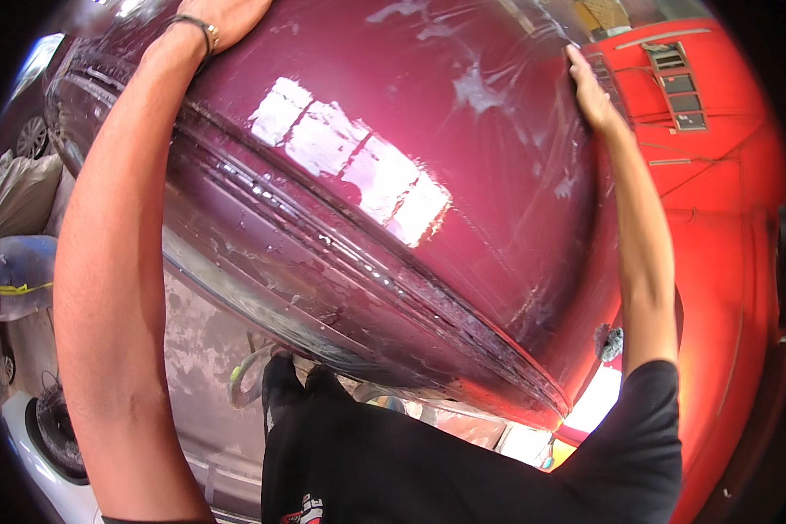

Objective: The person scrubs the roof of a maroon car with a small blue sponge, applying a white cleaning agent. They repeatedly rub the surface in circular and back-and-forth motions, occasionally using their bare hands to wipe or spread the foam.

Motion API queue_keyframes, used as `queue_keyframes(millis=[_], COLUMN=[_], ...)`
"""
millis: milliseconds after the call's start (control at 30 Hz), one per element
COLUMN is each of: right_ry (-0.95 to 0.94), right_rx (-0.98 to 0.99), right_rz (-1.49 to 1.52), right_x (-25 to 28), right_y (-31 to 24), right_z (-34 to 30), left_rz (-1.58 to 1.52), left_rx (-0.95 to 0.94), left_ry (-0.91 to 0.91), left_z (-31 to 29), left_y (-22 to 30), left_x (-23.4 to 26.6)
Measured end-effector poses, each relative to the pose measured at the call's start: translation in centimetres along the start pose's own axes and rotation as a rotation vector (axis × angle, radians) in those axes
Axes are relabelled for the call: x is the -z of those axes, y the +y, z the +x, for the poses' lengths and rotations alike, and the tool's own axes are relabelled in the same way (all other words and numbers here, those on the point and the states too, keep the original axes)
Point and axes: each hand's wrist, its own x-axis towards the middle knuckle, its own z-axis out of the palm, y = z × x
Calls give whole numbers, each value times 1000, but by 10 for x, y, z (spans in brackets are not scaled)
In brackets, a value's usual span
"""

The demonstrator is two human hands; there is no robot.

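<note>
A wet, glossy maroon car panel curves in front of me, with clear plastic film lying over it, wrinkled and cloudy in patches. At the far right edge, my right hand is closed at the film's border, its thumb side toward me. Folds in the film run to its fingertips. My left hand reaches to the far left of the panel, wearing a dark band at the wrist. Its fingers are cut off by the top of the picture, so what they touch is hidden.
Dark trim runs along the panel's near side, close to my body. A red wall with a ladder-like frame stands to the right. On the left are a blue translucent container, a grey covered bundle and part of a white car.
</note>
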Motion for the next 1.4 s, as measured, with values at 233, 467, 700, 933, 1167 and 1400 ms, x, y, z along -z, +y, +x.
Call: queue_keyframes(millis=[233,467,700,933,1167,1400], right_ry=[-272,-10,-125,-42,18,-157], right_rx=[105,-218,11,-227,-326,-99], right_rz=[-76,-69,-74,-64,-55,-59], right_x=[28,43,17,43,35,46], right_y=[-179,129,-109,17,12,-61], right_z=[-199,-74,-206,-180,-185,-306], left_rz=[84,-73,97,27,18,42], left_rx=[-48,-141,21,-52,-51,18], left_ry=[156,91,104,99,88,47], left_z=[8,30,6,15,21,9], left_y=[-53,-15,-33,-35,-43,-41], left_x=[-18,-33,-8,-11,-16,-5])
